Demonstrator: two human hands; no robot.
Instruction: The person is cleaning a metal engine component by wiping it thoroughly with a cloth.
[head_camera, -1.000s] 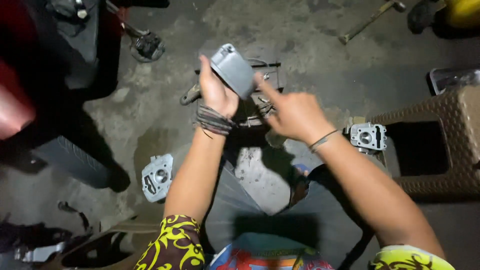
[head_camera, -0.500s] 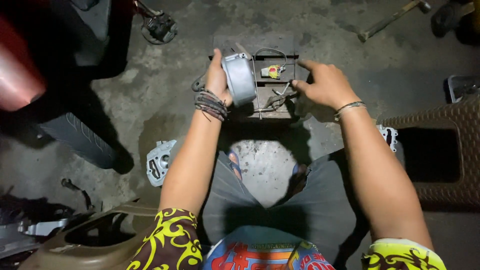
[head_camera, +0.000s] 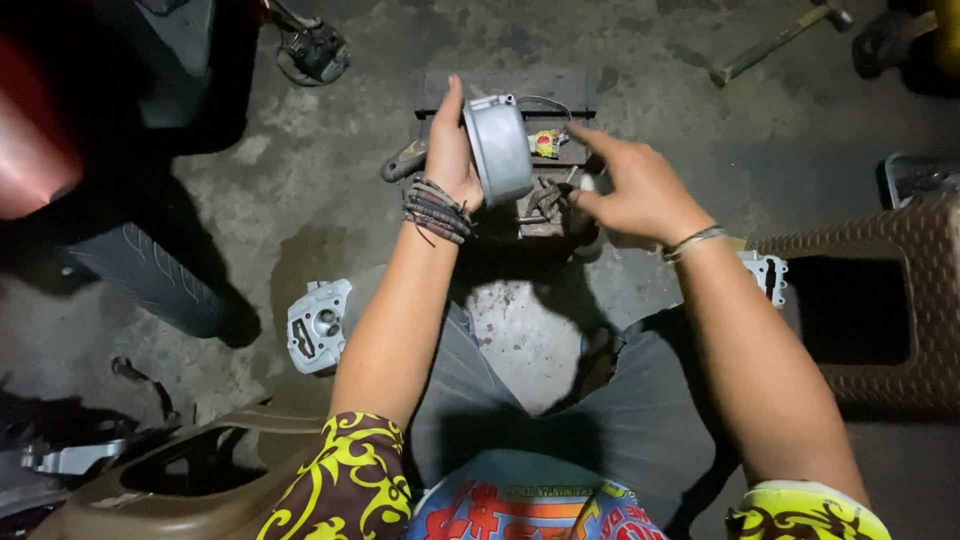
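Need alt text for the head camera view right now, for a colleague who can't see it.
Seen from above, the left hand holds up a grey metal housing while the right hand reaches toward small parts on a dark tray on the concrete floor.

Both arms stretched forward over the knees
Left hand (head_camera: 452, 150) curled in a grip, wrist banded; right hand (head_camera: 635, 185) spread loose, forefinger pointing left

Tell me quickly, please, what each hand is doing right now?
Left hand: closed around a grey metal housing.
Right hand: open, empty, fingers spread over the small parts.
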